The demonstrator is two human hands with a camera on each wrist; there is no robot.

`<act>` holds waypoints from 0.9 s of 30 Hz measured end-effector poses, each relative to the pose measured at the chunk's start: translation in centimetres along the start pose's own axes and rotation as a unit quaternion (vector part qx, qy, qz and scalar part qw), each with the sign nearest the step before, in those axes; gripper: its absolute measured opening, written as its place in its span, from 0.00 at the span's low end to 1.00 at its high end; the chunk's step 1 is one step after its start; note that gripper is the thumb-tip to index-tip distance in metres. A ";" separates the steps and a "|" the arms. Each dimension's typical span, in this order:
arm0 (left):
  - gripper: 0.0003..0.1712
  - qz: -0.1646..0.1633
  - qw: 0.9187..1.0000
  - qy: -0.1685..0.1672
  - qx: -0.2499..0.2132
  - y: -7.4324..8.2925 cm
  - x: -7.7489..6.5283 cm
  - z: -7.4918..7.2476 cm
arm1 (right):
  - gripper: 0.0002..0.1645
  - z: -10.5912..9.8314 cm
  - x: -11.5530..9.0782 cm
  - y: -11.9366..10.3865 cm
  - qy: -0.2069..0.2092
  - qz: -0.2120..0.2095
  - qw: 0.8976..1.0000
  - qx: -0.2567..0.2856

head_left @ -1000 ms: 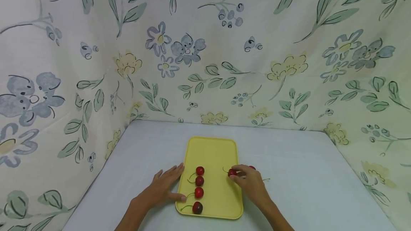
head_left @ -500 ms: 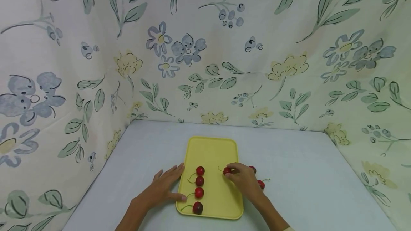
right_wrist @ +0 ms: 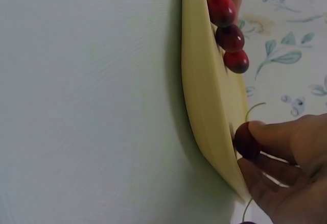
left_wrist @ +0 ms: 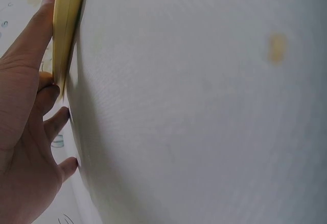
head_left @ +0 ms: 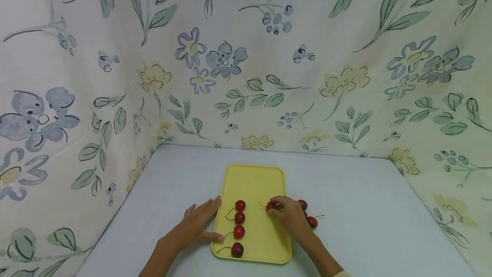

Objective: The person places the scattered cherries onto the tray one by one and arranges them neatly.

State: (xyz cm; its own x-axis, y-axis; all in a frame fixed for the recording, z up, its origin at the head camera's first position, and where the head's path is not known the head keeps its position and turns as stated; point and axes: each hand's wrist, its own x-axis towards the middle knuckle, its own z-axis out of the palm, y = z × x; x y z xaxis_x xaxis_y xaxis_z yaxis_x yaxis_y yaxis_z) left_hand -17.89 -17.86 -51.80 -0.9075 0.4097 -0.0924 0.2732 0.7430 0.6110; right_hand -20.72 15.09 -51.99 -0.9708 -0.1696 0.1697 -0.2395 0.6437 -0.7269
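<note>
A yellow tray (head_left: 255, 178) lies lengthwise on the white table. Along its left half, several red cherries (head_left: 239, 231) form a column, their green stems pointing left. My left hand (head_left: 196, 225) rests at the tray's left edge, fingers extended and thumb touching the rim. Over the tray's right half, my right hand (head_left: 290, 217) pinches a cherry (head_left: 270, 206) between thumb and fingers, its stem toward the left. In the right wrist view, this dark cherry (right_wrist: 247, 140) sits close to the tray surface; whether it touches cannot be told.
Just right of the tray, more cherries (head_left: 312, 222) lie on the white table (head_left: 365, 208), partly hidden behind my right hand. A cloth (head_left: 246, 54) printed with flowers and leaves hangs at the back and both sides.
My right hand has carried the pinched cherry slightly left over the tray, uncovering more of the cherries at the right. The left hand keeps its place.
</note>
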 end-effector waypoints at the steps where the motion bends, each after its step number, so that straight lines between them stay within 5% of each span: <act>1: 0.66 0.000 1.000 0.000 0.000 0.0 0.0 0.0 | 0.16 0.0 0.0 0.0 0.000 0.000 1.000 -0.001; 27: 0.65 -0.002 1.000 0.004 0.000 0.1 0.0 0.0 | 0.17 -0.9 -1.1 0.0 0.046 0.011 0.999 0.019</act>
State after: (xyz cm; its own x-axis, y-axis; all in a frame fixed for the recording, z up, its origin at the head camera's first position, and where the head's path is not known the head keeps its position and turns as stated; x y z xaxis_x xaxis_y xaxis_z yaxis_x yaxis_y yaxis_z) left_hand -17.86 -17.72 -51.76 -0.9108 0.4033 -0.0888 0.2702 0.7446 0.6104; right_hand -19.67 15.95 -51.60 -0.9733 -0.0865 0.2125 -0.2197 0.6178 -0.7550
